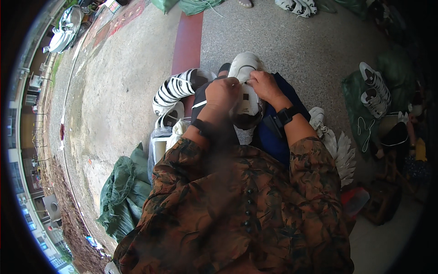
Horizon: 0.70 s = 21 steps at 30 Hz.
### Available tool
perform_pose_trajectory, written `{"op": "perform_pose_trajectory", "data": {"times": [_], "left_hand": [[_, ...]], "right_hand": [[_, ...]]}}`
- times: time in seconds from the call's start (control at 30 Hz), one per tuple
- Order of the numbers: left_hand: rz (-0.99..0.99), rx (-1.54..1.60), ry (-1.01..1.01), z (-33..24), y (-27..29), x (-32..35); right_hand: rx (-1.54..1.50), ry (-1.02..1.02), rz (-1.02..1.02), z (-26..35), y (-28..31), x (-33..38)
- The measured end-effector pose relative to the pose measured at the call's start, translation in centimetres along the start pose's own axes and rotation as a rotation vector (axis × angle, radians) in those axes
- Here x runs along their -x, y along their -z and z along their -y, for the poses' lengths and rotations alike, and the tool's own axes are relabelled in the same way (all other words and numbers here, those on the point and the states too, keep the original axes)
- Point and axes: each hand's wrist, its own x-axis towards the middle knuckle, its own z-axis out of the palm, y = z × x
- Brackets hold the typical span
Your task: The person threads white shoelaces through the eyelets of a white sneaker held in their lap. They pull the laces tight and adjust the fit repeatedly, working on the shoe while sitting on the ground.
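A white shoe upper (246, 64) lies across my lap, its toe pointing away from me and a dark square patch on its perforated lining. My left hand (222, 92) is bent closed at the left edge of its opening, thumb and forefinger pinched together. On the other side my right hand (264, 86) pinches near the middle of the upper, fingers curled. The fingertips almost meet. Whatever fine thing may be between them is too small to make out. Dark blue cloth (273, 132) covers my right leg beneath the work.
To the left curves a nested row of black-and-white shoe uppers (175, 89). A green sack (125, 187) slumps at lower left. More white uppers (337, 150) are stacked beside my right arm. At far right, striped uppers (376, 93) rest on green sacking (353, 98), near another person's hand (379, 154).
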Motion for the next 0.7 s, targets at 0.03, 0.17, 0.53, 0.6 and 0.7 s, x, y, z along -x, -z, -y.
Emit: {"op": "perform_pose_trajectory", "data": {"times": [0.03,0.17,0.53,0.6,0.7], "left_hand": [[0.009,-0.027,-0.012,-0.1,0.1,-0.1],[0.015,-0.056,-0.069,0.1,0.2,-0.2],[0.020,0.034,-0.384,1.3,-0.2,-1.2],[0.029,0.098,-0.433,1.6,-0.2,-1.4],[0.055,0.091,-0.488,2.0,-0.1,-1.7]], "right_hand": [[0.000,-0.006,0.003,0.0,-0.1,0.0],[-0.006,-0.016,0.004,-0.1,-0.2,-0.1],[-0.039,-0.012,-0.002,-0.2,-0.1,-0.1],[-0.042,-0.019,0.015,-0.3,0.0,-0.1],[-0.055,-0.024,0.020,-0.6,0.0,-0.3]]}}
